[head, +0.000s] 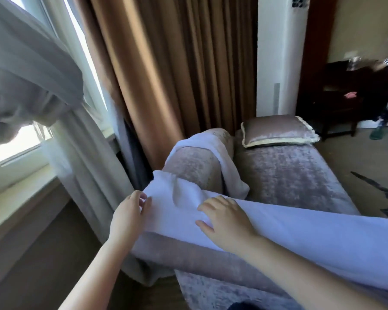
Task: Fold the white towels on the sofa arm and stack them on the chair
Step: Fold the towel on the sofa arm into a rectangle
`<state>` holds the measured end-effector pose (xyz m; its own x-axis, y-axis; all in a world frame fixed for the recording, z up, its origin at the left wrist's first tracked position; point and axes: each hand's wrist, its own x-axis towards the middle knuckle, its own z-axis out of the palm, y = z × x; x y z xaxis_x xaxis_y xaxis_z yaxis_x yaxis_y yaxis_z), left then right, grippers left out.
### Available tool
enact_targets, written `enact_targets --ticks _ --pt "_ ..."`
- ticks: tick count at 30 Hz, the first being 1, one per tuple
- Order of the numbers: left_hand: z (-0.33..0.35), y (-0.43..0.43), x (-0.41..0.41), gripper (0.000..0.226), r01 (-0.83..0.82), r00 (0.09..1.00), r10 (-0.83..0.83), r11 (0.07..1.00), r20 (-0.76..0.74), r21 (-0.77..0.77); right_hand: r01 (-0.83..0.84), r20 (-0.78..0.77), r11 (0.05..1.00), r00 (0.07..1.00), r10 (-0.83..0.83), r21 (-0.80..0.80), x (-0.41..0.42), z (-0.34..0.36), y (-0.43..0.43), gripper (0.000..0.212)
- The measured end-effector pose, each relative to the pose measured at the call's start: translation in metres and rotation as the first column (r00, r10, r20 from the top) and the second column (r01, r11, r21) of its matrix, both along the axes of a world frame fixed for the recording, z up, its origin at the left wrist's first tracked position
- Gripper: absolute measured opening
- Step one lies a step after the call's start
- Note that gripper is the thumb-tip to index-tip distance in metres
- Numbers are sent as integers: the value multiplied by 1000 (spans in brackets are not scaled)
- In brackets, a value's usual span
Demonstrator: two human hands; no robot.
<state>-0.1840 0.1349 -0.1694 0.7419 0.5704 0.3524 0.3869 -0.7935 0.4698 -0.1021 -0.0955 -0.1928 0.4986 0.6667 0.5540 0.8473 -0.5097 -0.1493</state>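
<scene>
Window [16, 151] and grey sheer curtain [34, 70] sat at far left, with the brown curtain [166, 63] next to them. Left hand [130, 211] was at the left edge of the white towel [289, 233], thumb and fingers curled and pinching that edge. The towel lay spread across the near end of the sofa arm [193, 166] and ran off to the right. Right hand [226, 220] lay on top of it, palm down, fingers spread and pressing, gripping nothing. A second towel [224, 159] was draped over the arm farther back, its end hanging onto the sofa seat [289, 177]. A cushion [278, 130] lay at the seat's far end. A dark table [336, 104] stood at far right, blurred.
</scene>
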Motion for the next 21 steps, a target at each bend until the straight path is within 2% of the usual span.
enact_targets --ticks 3,5,7,8,10,12,14,16,17,21 --pt "11 -7 22 36 -30 997 35 997 71 -74 75 95 991 993 -64 -112 -2 1 30 30" --pt "16 -14 42 46 1 997 1 1000 79 -30 116 125 983 987 -98 -146 -1 0 42 27" --pt "18 -21 61 52 20 1000 -19 996 -12 81 134 163 977 981 -107 -164 1 0 49 28" --pt "18 -22 70 49 23 996 -10 988 -86 154 135 201 976 975 -100 -173 1 0 51 31" --pt "23 -20 79 29 24 984 17 975 -180 223 120 274 981 959 -75 -152 2 2 51 36" --pt "32 -11 75 10 19 988 6 987 -157 161 88 304 992 951 -57 -91 1 5 50 39" --pt "39 4 57 20 -10 999 12 997 -34 74 47 315 999 948 -38 -20 -2 6 51 42" --pt "38 15 32 26 -45 991 56 994 118 -97 -9 301 1000 954 11 -6 -6 3 53 44" --pt "35 19 19 27 -57 989 80 982 122 -178 -47 288 998 956 54 -30 -7 -1 53 45" --pt "12 36 -19 20 -110 978 37 928 -206 -357 -248 171 956 947 273 -158 -6 -21 43 33"
